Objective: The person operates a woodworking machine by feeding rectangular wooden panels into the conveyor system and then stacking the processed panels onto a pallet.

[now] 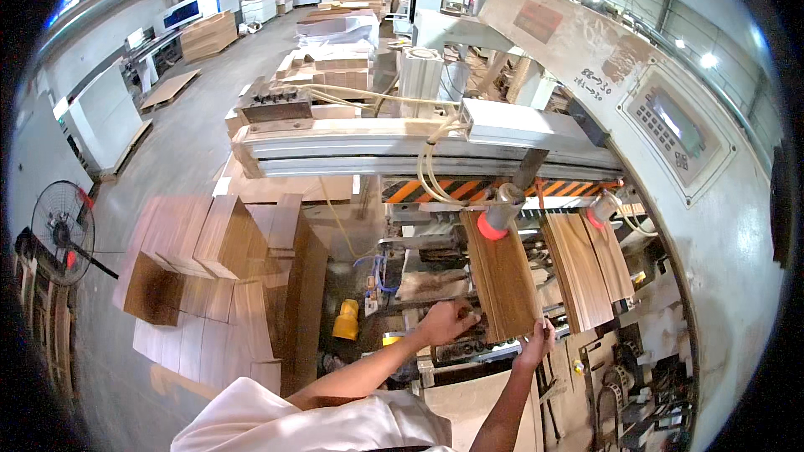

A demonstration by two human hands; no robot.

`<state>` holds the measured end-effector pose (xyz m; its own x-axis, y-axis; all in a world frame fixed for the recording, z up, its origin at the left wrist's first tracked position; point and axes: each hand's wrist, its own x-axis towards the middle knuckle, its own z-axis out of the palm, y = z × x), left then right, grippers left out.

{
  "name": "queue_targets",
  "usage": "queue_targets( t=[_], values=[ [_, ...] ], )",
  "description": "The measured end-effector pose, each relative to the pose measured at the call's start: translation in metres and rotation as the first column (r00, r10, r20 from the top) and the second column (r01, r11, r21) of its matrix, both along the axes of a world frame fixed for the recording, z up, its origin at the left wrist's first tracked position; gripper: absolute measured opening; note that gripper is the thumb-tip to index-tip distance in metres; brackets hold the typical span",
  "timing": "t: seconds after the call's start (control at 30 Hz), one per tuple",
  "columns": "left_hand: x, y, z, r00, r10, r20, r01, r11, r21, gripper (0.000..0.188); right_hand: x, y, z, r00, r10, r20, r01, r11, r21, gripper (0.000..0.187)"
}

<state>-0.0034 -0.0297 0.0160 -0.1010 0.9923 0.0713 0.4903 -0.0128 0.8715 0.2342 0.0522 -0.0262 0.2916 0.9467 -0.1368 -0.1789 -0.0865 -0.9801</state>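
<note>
A brown wood-grain stack of boards (502,285) lies lengthwise in the machine, with a pad clamp with a red-orange ring (494,226) over its far end. My left hand (448,323) is beside the stack's near left edge, its fingers curled; what they hold, if anything, is hidden. At the near right corner of the same stack, my right hand (534,346) has its fingers closed on the board ends. Farther right, more wood-grain boards (578,276) lie side by side, and a second red-ringed clamp (601,209) stands over them.
Tall stacks of wooden blocks (205,285) stand to my left. A metal beam (377,151) with hoses crosses ahead. On the right rises a machine housing with a control panel (678,134). A yellow object (345,320) sits low near my left arm; a fan (63,226) stands far left.
</note>
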Motion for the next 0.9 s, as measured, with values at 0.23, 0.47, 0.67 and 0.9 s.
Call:
queue_targets(
  t=[0.23, 0.47, 0.67, 0.9],
  values=[
    [0.033, 0.044, -0.002, 0.909, 0.352, 0.224, -0.292, 0.920, -0.262, 0.058, -0.006, -0.002, 0.007, 1.000, -0.019, 0.000, 0.019, 1.000, -0.014, 0.026],
    [0.041, 0.044, 0.007, 0.891, 0.400, 0.216, -0.359, 0.910, -0.208, 0.051, -0.001, 0.001, 0.004, 0.994, -0.093, -0.050, 0.091, 0.995, -0.032, 0.019],
    [0.036, 0.041, 0.000, 0.971, 0.229, 0.065, -0.213, 0.958, -0.193, 0.049, 0.032, -0.012, -0.010, 0.910, 0.123, -0.395, -0.097, 0.992, 0.085, 0.016],
    [0.036, 0.034, 0.012, 0.986, 0.165, 0.034, -0.159, 0.977, -0.139, 0.046, 0.020, -0.030, 0.009, 0.729, 0.169, -0.664, -0.231, 0.973, -0.006, 0.072]
  ],
)
